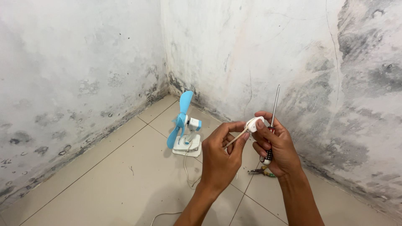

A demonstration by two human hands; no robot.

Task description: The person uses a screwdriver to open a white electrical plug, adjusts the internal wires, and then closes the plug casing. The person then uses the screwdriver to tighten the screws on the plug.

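My left hand (220, 155) pinches a white cable (233, 138) where it enters a small white plug (253, 124). My right hand (277, 145) grips the plug with thumb and forefinger and also holds a screwdriver (273, 117), its metal shaft pointing up and its dark handle down in the palm. Both hands hover above the tiled floor. A small blue and white fan (184, 125) without a guard stands on its white base to the left of my hands, near the corner.
Stained white walls (259, 50) meet in a corner behind the fan. A pair of pliers (261, 171) lies on the beige floor tiles (113, 180) under my right hand. The white cable trails across the floor from the fan's base toward me.
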